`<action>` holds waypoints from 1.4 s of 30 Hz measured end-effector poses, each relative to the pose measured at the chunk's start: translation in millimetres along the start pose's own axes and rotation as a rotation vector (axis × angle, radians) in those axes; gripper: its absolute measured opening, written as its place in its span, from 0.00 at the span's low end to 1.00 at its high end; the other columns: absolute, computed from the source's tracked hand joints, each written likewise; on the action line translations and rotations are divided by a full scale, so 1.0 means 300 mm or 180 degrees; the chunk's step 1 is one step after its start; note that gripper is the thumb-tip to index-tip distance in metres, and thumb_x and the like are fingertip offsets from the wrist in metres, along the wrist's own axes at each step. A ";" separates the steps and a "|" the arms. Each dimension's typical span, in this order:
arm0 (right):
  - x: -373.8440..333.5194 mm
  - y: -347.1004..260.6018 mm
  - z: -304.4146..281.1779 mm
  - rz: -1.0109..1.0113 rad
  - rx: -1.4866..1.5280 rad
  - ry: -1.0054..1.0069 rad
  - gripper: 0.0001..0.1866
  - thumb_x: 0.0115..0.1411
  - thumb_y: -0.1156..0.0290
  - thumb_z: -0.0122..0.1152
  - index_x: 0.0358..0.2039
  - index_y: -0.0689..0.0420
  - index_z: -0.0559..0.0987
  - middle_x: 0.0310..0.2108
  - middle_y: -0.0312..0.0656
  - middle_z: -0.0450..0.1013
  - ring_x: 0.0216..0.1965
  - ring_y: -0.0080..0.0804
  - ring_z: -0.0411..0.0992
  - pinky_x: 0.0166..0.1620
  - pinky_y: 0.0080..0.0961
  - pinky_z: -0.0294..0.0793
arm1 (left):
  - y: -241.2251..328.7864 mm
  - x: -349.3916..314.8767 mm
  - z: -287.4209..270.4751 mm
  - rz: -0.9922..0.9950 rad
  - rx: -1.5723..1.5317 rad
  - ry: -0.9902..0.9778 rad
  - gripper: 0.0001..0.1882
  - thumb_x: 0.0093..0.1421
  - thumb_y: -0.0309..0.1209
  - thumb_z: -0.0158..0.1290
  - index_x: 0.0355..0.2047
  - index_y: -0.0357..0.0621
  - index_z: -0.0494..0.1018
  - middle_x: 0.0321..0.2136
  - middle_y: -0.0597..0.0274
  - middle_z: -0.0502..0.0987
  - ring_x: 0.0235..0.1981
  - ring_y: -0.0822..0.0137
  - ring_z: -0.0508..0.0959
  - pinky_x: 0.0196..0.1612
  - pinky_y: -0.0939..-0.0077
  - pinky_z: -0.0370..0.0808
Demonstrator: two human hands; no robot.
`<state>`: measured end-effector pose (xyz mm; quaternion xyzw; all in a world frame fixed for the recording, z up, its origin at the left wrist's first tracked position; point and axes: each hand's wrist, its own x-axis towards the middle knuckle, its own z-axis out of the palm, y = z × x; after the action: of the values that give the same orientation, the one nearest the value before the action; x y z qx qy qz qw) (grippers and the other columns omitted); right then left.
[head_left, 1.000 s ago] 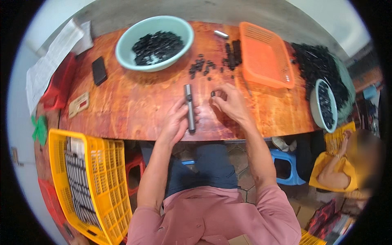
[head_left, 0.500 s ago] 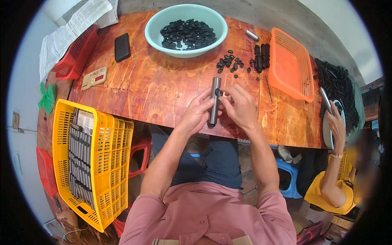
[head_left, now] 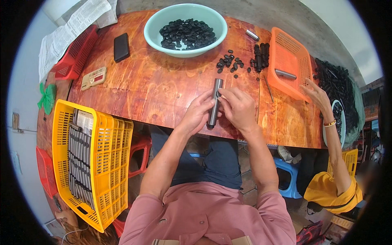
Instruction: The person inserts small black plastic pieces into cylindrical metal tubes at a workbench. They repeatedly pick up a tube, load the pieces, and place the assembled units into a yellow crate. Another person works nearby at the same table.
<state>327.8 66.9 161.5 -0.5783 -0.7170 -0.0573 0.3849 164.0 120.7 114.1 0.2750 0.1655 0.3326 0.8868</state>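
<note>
A grey metal tube with a dark lower end stands slanted over the table's near edge. My left hand is closed around it from the left, thumb along its side. My right hand is closed, thumb and fingertips pinched against the tube's upper right side. A small black oval piece shows partly at those fingertips; the fingers hide the rest. Beyond the hands, loose black oval pieces lie scattered on the table. More of them fill part of a pale green basin.
An orange basket holds a metal tube; a co-worker's hand is beside it. Black cylindrical parts and a thin rod lie nearby. A yellow crate of tubes stands at left. Two phones rest on the table.
The co-worker's hand has moved to the orange basket, and a metal tube now lies inside it. My right fingertips have shifted slightly on the tube, covering more of the black piece.
</note>
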 end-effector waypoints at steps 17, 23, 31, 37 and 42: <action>-0.078 -0.036 0.010 0.2284 0.2400 0.0121 0.14 0.61 0.75 0.65 0.48 0.62 0.80 0.34 0.38 0.78 0.31 0.22 0.75 0.35 0.20 0.74 | 0.014 -0.053 0.078 -0.0782 0.1025 0.0457 0.18 0.72 0.44 0.47 0.39 0.42 0.74 0.24 0.66 0.76 0.18 0.76 0.74 0.19 0.82 0.70; -0.104 -0.034 -0.026 0.2504 0.3015 -0.0076 0.10 0.63 0.75 0.65 0.44 0.63 0.78 0.32 0.36 0.78 0.28 0.18 0.74 0.33 0.18 0.75 | -0.033 -0.098 0.106 -0.0702 0.1188 0.0392 0.18 0.72 0.43 0.48 0.41 0.39 0.74 0.22 0.64 0.75 0.18 0.75 0.73 0.20 0.82 0.70; -0.119 -0.042 -0.061 0.2515 0.3262 -0.0177 0.10 0.65 0.75 0.63 0.44 0.64 0.74 0.34 0.38 0.76 0.29 0.18 0.74 0.32 0.16 0.75 | -0.010 -0.107 0.121 -0.0865 0.1700 0.0144 0.19 0.73 0.44 0.46 0.40 0.39 0.74 0.23 0.62 0.76 0.18 0.75 0.73 0.21 0.81 0.70; -0.131 -0.049 -0.090 0.2443 0.3526 0.0021 0.12 0.66 0.75 0.61 0.48 0.64 0.74 0.37 0.38 0.76 0.26 0.14 0.71 0.24 0.11 0.67 | -0.017 -0.128 0.136 -0.0702 0.1970 0.0149 0.16 0.73 0.40 0.47 0.44 0.39 0.74 0.26 0.62 0.78 0.21 0.75 0.75 0.26 0.81 0.72; -0.132 -0.037 -0.103 0.2365 0.3602 -0.0108 0.14 0.66 0.77 0.59 0.52 0.64 0.72 0.41 0.40 0.75 0.41 0.21 0.75 0.44 0.20 0.76 | 0.001 -0.139 0.126 -0.0455 0.2209 0.0023 0.15 0.72 0.36 0.50 0.51 0.37 0.73 0.31 0.63 0.80 0.27 0.76 0.77 0.33 0.81 0.74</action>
<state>334.4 15.8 162.6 -0.4966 -0.3961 0.4722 0.6112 151.8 78.3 148.8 0.5464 0.2905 0.1947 0.7610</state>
